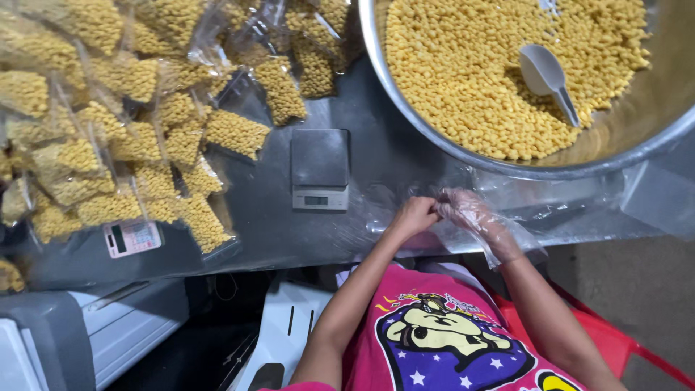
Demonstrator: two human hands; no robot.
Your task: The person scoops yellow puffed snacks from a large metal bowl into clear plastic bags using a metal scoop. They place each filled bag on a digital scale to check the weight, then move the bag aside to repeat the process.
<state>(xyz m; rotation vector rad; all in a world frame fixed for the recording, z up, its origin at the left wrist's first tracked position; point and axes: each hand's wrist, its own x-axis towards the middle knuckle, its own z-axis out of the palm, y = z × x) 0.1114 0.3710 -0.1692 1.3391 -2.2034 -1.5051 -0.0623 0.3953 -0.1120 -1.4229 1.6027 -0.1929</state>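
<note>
While our hands meet at the near edge of the metal table (376, 156), our bare left hand (413, 216) curls its fingers shut against the thin clear plastic bag (405, 210) that lies flat there. Our right hand (467, 210), covered by a loose clear plastic glove (499, 235), touches the left at the fingertips, its fingers drawn together and pinching the same film. The bag is crumpled, and its long axis seems to run left to right along the table edge; we cannot tell which way its mouth points. Just beyond the hands sits a small digital scale (319, 168). Farther right, a big steel bowl (507, 165) holds yellow puffed snacks (463, 80) and a grey scoop (548, 76), handle pointing toward us. Filled snack bags (137, 137) pile up on the left, near a calculator (132, 237).
</note>
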